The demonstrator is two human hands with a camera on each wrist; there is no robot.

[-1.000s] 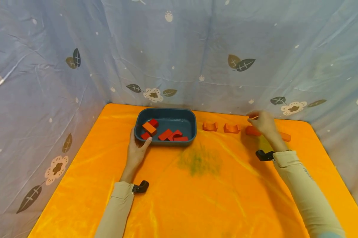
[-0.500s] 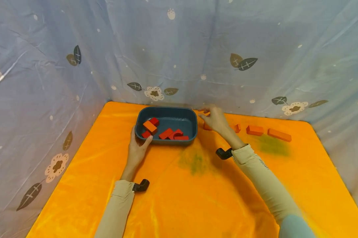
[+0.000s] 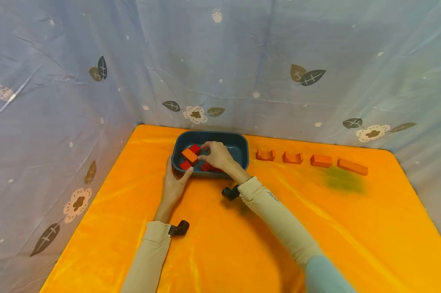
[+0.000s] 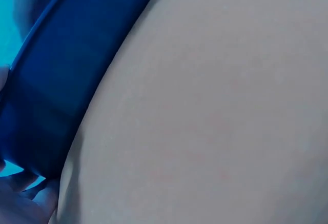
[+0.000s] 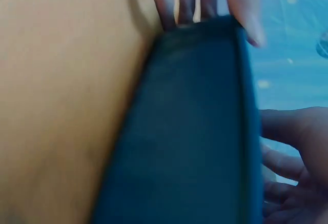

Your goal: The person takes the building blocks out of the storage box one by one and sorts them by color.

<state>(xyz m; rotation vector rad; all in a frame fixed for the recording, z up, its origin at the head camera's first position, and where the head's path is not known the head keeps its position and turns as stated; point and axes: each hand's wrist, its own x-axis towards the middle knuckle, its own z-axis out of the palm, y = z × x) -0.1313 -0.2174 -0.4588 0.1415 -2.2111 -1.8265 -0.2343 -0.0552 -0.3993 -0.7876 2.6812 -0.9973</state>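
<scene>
Blue container point(image 4: 72, 75): outer wall seen close up, set slantwise across the upper left, from the top edge down to the lower left.
Rim point(image 4: 38, 26): narrow raised line along the wall's upper-left side.
Left hand point(image 4: 23, 203): partly in frame at lower left, its bent fingers point(image 4: 47, 197) against the container's lower end, cyan gaps showing between them.
Fingertip point(image 4: 3, 76): at the left margin, beside the rim.
Surface point(image 4: 205, 101): pale, greyish, faintly pink-blotched, filling most of the field.
Shadow point(image 4: 76, 167): grey band beside the wall's lower end.
Upper-left corner: bright cyan backdrop point(image 4: 7, 16); a dark form point(image 4: 32, 1), perhaps a hand, too blurred to settle.
</scene>
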